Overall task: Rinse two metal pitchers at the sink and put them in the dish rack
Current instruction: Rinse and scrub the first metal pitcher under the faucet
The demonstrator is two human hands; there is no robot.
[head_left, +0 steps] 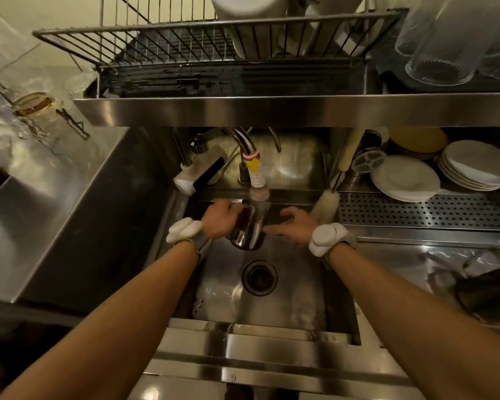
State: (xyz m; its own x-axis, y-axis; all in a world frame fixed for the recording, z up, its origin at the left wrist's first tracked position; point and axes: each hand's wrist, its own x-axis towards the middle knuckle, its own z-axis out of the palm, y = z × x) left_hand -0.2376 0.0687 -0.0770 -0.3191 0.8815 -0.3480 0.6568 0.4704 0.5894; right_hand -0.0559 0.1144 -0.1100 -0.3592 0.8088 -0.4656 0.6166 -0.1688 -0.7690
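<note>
— Status, left hand (220, 219)?
— Fingers wrapped round the pitcher (250, 230), held under the faucet (256, 180), above the sink (289, 298).
— And the right hand (293, 226)?
— Fingers spread, gripping nothing, just beside the pitcher.

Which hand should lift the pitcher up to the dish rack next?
Left, likely. The left hand grips the pitcher under the faucet; the right hand is open beside it. Free space in the dish rack sits above left.
</note>
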